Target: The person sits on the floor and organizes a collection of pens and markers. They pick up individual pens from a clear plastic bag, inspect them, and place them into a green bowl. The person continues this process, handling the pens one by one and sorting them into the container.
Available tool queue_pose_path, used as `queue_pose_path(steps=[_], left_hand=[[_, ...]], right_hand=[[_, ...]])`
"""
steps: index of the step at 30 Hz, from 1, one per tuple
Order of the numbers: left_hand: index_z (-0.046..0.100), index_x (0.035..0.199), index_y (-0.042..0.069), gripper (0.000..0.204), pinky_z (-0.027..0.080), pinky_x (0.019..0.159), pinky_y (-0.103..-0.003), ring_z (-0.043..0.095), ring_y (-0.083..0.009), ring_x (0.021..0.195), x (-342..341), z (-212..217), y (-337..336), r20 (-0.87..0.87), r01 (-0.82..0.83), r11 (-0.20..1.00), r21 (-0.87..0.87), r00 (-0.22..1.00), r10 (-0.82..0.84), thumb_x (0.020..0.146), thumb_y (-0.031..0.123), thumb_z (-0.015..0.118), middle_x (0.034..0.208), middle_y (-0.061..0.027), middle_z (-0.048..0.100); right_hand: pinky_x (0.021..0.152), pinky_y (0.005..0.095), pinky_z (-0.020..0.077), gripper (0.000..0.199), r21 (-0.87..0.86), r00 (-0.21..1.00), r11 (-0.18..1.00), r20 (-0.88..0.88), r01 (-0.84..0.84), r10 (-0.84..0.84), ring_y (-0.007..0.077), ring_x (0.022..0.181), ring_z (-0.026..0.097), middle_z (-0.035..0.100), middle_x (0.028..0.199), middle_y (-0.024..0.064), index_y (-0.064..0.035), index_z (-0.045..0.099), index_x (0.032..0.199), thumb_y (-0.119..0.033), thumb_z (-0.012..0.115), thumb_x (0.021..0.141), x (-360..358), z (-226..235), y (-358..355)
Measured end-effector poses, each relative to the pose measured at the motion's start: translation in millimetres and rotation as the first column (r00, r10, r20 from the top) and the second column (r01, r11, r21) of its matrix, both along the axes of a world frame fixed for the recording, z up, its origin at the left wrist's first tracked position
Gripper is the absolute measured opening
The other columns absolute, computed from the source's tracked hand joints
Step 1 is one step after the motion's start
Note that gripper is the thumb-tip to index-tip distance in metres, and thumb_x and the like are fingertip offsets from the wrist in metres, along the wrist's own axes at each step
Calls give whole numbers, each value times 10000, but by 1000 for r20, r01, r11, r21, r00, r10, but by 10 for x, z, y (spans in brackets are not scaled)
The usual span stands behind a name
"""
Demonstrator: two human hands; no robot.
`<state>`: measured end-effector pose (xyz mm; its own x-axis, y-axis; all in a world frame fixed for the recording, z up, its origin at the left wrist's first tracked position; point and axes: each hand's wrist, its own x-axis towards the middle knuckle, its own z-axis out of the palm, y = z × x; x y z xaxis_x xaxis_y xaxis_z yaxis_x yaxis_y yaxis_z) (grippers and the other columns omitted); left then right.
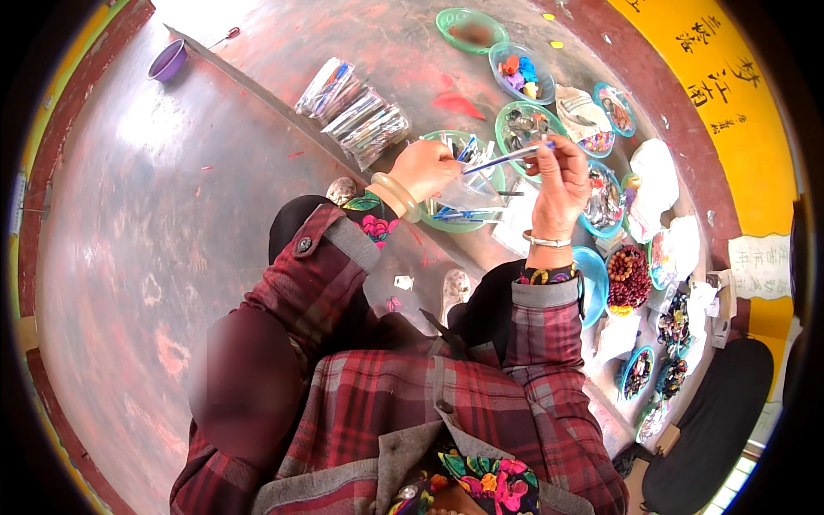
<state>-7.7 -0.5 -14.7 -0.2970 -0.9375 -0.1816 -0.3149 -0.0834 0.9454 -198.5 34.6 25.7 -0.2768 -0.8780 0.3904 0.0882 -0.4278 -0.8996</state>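
My left hand (422, 168) was closed around the mouth of a small clear plastic bag (468, 193), pinching it open above a green dish (439, 221) that held blue-tipped sticks. My right hand (562, 176) was shut on a thin blue-and-white stick (506, 157), gripped between thumb and fingers, its far end pointing toward nine o'clock, at the bag's mouth. The bag hung just at three o'clock of my left hand, and the stick lay just above it, between both hands.

At eleven o'clock from my left hand lay a heap of filled clear packets (354, 112) on the worn reddish floor (172, 223). At twelve to one o'clock of my right hand sat more dishes, one with bright coloured pieces (519, 70). At five o'clock from that hand lay a pile of dark red beads (629, 276). A purple bowl (166, 61) sat well apart, far off at ten o'clock.
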Motion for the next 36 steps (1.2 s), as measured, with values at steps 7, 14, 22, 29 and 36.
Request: queue_pose_path(steps=[7,14,22,29,36], left_hand=[[664,820,-30,283,453,491,-283,561,-132,566,4,50,1,35,50,998,28,998,-51,798,243,594,645,-73,589],[666,855,-25,285,447,523,-316,584,-182,554,57,-105,-76,141,14,956,-292,990,28,790,234,568,615,-132,588],[665,846,-14,296,436,489,-326,555,-187,493,9,45,-15,176,73,990,-119,983,-51,808,252,543,579,-129,573],[671,834,-7,333,437,513,-335,549,-212,523,9,5,-33,118,29,995,-91,993,-19,807,295,534,595,-125,576],[665,810,-6,348,423,483,-331,531,-193,485,49,-7,-56,158,84,996,-12,984,-81,828,311,522,573,-101,556]], right_hand=[[574,205,474,174,290,982,946,-78,-142,172,95,695,626,644,799,23,-37,588,970,-32,674,818,83,-84,-31],[590,204,472,146,210,983,977,-174,-29,66,71,705,606,655,800,23,-38,598,949,-10,661,821,-3,-72,-27],[608,198,476,143,275,954,949,-205,-158,218,66,726,608,656,800,15,-35,599,928,1,668,808,72,-106,-2],[696,217,501,165,265,951,943,-176,-203,254,95,778,629,670,852,50,-10,593,945,42,656,801,10,-166,-37],[724,231,511,185,210,968,968,-177,-137,175,99,794,629,672,869,63,-4,590,957,47,663,795,-46,-151,-25]])
